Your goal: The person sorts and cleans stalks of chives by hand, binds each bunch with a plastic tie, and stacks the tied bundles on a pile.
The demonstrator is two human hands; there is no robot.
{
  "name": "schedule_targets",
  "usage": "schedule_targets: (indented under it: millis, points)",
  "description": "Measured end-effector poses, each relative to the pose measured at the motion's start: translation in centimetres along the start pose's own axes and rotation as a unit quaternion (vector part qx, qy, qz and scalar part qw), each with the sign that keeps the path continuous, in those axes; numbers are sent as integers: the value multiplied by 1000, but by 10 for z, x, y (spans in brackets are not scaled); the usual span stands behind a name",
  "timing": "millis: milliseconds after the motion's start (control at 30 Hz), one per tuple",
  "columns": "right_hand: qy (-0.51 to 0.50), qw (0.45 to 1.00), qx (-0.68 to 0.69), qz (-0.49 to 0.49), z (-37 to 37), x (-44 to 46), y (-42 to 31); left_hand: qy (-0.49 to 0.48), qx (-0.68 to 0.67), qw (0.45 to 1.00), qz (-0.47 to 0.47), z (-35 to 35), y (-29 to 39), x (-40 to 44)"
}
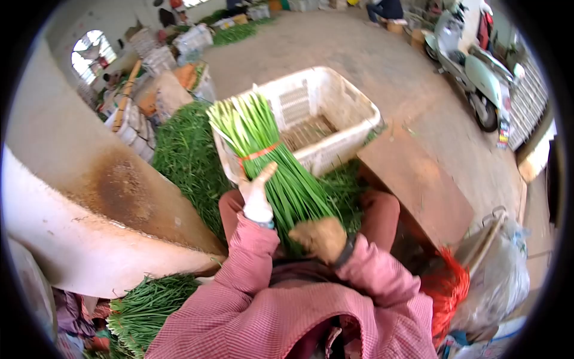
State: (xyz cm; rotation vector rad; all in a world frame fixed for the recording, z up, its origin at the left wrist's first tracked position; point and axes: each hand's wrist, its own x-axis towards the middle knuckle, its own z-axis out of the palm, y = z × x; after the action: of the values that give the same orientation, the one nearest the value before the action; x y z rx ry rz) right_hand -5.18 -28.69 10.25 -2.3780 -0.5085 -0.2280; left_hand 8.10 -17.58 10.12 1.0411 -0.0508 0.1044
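A thick bundle of long green stalks with pale ends lies slantwise over the near left rim of a white plastic crate. An orange-red band circles the bundle near its pale ends. My left hand, in a whitish glove, grips the bundle's left side just below the band, thumb on top. Closer to me, my right hand, in a brown glove, is at the leafy lower end; its fingers are curled and blurred, and what they hold is hard to make out.
Loose greens are heaped left of the crate. A brown board stands to the right, near a red net bag. More bundled greens lie at lower left, beside a curved wall. A scooter and a seated person are farther off.
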Motion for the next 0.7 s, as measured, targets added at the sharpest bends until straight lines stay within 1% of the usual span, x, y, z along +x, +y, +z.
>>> schedule_targets:
  millis: [33,67,100,133,167,200,233,300,333,367,433,500,533,567,600,633,667,700]
  points:
    - [0,993,69,-91,-11,1,-13,-8,1,999,49,-6,-6,6]
    - [18,987,117,-113,-28,1,-29,-8,13,999,35,-14,-9,12]
    - [36,977,166,-130,-40,-1,-39,-19,-37,999,22,-10,0,10]
    - [97,942,294,-130,-41,-2,-38,-43,-43,998,16,-10,9,11]
    - [101,943,234,-215,-55,12,-23,-71,-50,996,11,-9,17,15]
    - [155,965,135,-163,-68,16,-20,-72,-60,996,12,-9,25,20]
    - [209,971,36,-111,-79,20,-18,-113,-83,990,31,-1,42,19]
    - [208,974,82,-18,-71,41,10,-162,-34,984,72,8,79,21]
    - [212,968,129,-42,-69,59,11,-182,6,977,110,7,92,28]
    - [200,969,140,-35,-68,75,4,-186,54,975,106,4,111,31]
    - [220,953,189,-92,-58,113,-7,-232,158,944,175,4,151,33]
    - [215,907,333,-139,-57,148,-27,-299,230,908,185,7,196,29]
    - [244,888,347,-178,-55,162,-36,-325,295,881,178,8,218,26]
    - [242,886,350,-183,-56,165,-47,-347,358,850,167,8,236,22]
    - [206,817,508,-178,-58,161,-62,-357,361,851,132,5,246,19]
    - [162,722,652,-163,-59,156,-72,-354,427,821,134,-1,253,16]
    - [191,677,686,-185,-57,151,-75,-365,463,801,102,-7,255,15]
    - [187,675,692,-175,-49,147,-67,-376,496,780,68,-15,254,13]
